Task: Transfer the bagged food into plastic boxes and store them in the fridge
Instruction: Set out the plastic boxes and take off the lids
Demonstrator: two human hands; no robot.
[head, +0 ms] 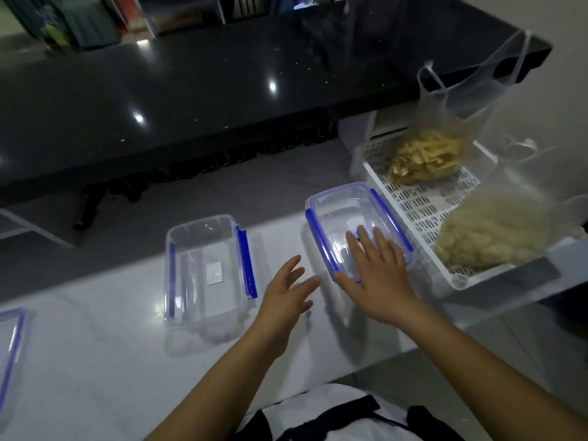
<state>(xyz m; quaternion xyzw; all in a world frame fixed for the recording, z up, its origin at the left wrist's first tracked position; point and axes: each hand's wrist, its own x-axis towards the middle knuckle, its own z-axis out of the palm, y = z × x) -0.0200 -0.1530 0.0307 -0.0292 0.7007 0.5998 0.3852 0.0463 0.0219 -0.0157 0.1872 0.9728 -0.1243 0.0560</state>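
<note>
Your right hand (377, 275) lies flat with straight fingers on the lidded plastic box (356, 227), which sits on the white surface (95, 361) just beside the white slotted tray (423, 211). Judging by that flat palm, you are steadying or pressing the lid rather than gripping it, perhaps before working its blue clips. Your left hand (286, 291) hovers just left of that box, fingers loosely spread and holding nothing, well placed to reach the near-left clip.

The open box (206, 268) stands further left, empty, its clips hanging out, ready to be filled. The bagged food is not yet transferred: the bag of yellow strips (426, 160) and the bag of pale food (486, 233) both rest in the tray on the right, within easy reach. Another blue-edged piece (11, 345) shows at the left edge; box or lid, I cannot tell.
</note>
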